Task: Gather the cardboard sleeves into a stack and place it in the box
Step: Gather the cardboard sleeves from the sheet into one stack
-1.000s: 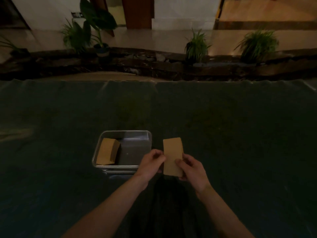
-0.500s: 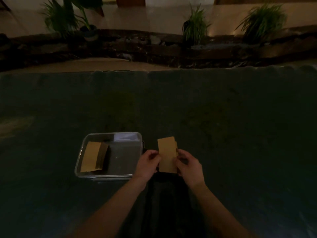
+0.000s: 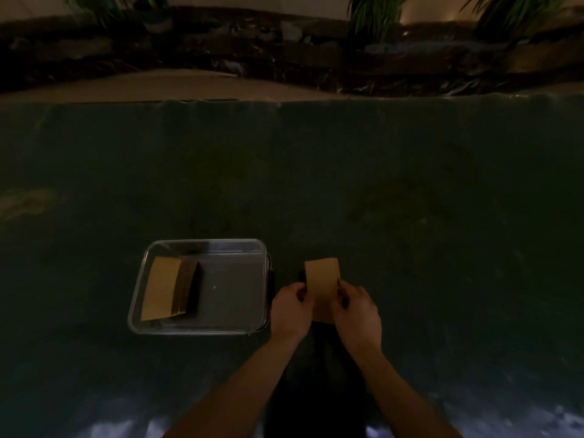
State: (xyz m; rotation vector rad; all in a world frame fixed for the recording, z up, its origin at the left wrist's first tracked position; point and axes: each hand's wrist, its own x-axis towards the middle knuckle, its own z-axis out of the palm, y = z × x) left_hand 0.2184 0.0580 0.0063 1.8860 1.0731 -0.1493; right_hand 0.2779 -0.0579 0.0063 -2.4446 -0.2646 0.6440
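We hold the cardboard sleeves [image 3: 322, 287] upright between both sets of fingers, left hand [image 3: 292, 309] pinching one edge, right hand [image 3: 357, 312] closed on the other. Just left of our left fingers sits the clear box [image 3: 202, 330], another sleeve stack [image 3: 164, 287] inside, on the dark table [image 3: 442, 216].

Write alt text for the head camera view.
Two bare hands, left hand and right hand, hold a stack of cardboard sleeves upright between them over a dark table. To their left, a clear box already holds another sleeve stack.
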